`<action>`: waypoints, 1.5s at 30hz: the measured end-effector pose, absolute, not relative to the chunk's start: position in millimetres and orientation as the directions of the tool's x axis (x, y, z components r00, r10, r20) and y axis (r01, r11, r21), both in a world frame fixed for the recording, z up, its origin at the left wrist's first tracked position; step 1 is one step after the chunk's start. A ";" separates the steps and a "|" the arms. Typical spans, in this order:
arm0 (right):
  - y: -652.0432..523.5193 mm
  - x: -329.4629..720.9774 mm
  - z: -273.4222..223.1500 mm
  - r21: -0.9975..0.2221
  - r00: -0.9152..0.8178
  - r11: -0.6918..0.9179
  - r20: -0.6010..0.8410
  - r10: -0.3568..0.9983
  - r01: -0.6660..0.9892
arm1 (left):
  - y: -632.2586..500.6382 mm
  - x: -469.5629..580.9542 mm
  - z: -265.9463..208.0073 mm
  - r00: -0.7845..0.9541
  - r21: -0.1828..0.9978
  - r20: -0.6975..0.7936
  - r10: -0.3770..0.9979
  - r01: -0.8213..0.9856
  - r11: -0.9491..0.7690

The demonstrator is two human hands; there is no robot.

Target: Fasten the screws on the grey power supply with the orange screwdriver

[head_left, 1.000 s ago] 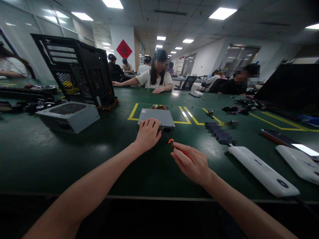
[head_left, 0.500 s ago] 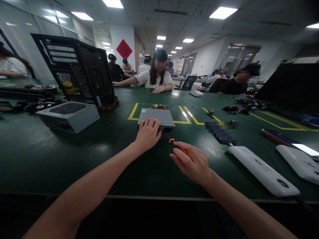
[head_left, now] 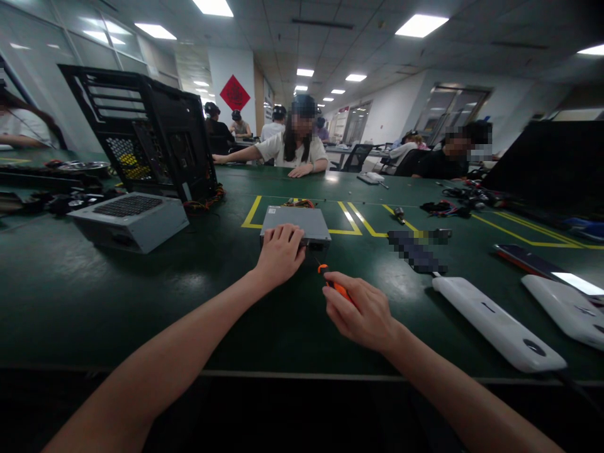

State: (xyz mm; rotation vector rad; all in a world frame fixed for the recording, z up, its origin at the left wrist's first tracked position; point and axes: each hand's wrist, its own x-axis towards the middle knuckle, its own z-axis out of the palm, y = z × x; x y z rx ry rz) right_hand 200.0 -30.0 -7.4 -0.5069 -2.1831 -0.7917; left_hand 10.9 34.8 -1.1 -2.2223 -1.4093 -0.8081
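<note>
A small grey metal power supply (head_left: pixel 302 220) lies on the green table in front of me, a bundle of wires behind it. My left hand (head_left: pixel 279 257) grips its near left side, fingers over the top and the thumb along the front. In my right hand (head_left: pixel 361 311) is a screwdriver (head_left: pixel 338 289) with an orange and black handle. Its thin shaft points up and left at the front face of the power supply. Whether the tip touches the face I cannot tell.
A second power supply (head_left: pixel 146 223) and an open black computer case (head_left: pixel 155 132) stand at the left. White power banks (head_left: pixel 495 321) and a phone (head_left: pixel 542 264) lie at the right. A loose connector (head_left: pixel 399 215) and cables (head_left: pixel 448 207) are farther back. A person (head_left: pixel 292 148) sits opposite.
My right hand and the screwdriver have shifted slightly left, with the shaft angled more towards the power supply's front. My left hand and the power supply have stayed put.
</note>
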 end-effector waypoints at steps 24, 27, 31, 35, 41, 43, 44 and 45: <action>-31.4 199.9 -7.1 0.381 -0.666 0.759 0.740 0.093 0.528 | 35.1 10.8 -1.5 0.324 -0.015 0.656 0.682 0.909 -0.417; -30.5 201.6 -6.9 0.365 -0.635 0.741 0.765 0.106 0.563 | 34.9 10.8 -1.4 0.326 -0.016 0.656 0.681 0.908 -0.419; -31.3 200.2 -6.3 0.374 -0.643 0.722 0.755 0.128 0.582 | 35.3 10.8 -1.7 0.325 -0.025 0.655 0.682 0.911 -0.411; -31.2 199.3 -8.1 0.374 -0.655 0.737 0.746 0.121 0.562 | 35.8 10.8 -2.2 0.323 -0.023 0.656 0.682 0.912 -0.409; -31.4 201.6 -6.3 0.348 -0.623 0.719 0.768 0.151 0.602 | 35.3 10.7 -2.1 0.323 -0.009 0.658 0.680 0.907 -0.421; -32.2 200.9 -6.4 0.372 -0.651 0.714 0.743 0.154 0.594 | 35.2 10.5 -1.7 0.327 -0.012 0.654 0.682 0.906 -0.424; -32.2 200.5 -6.9 0.383 -0.663 0.714 0.733 0.151 0.586 | 35.3 10.4 -1.5 0.329 -0.014 0.653 0.682 0.906 -0.424; -31.9 200.2 -7.6 0.389 -0.669 0.717 0.729 0.145 0.579 | 35.3 10.3 -1.4 0.331 -0.016 0.651 0.683 0.905 -0.424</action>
